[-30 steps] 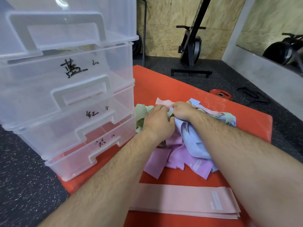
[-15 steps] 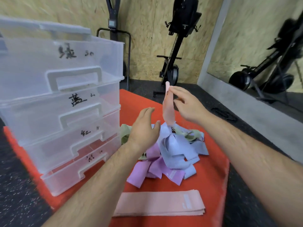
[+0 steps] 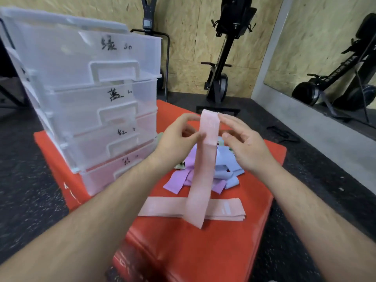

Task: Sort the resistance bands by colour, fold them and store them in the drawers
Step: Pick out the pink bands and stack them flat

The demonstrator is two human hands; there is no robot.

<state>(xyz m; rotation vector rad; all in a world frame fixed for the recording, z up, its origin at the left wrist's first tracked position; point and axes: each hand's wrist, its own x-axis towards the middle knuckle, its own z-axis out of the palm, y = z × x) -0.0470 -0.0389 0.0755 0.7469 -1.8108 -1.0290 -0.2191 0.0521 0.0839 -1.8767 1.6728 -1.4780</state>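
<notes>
A long pink band point(image 3: 203, 169) hangs upright over the red mat point(image 3: 193, 251). My left hand point(image 3: 179, 137) pinches its upper left edge, and my right hand point(image 3: 242, 143) holds its top right corner with the fingertips. Behind it lies a tangled pile of purple bands point(image 3: 178, 181), blue bands point(image 3: 225, 165) and a little green. A flat stack of pink bands point(image 3: 227, 210) lies in front of the pile, under the hanging band's lower end. The clear four-drawer unit point(image 3: 91, 94) stands at the left with all drawers closed and hand-written labels on them.
The mat sits on dark rubber flooring and drops off at its right and near edges. A black exercise machine point(image 3: 219, 78) stands against the wooden back wall. A black cord point(image 3: 282, 133) lies on the floor at the right, below a wall mirror.
Both hands left the pile. My right hand lifted a pink band out of it, and my left hand has now taken hold of its top too. The band hangs full length.
</notes>
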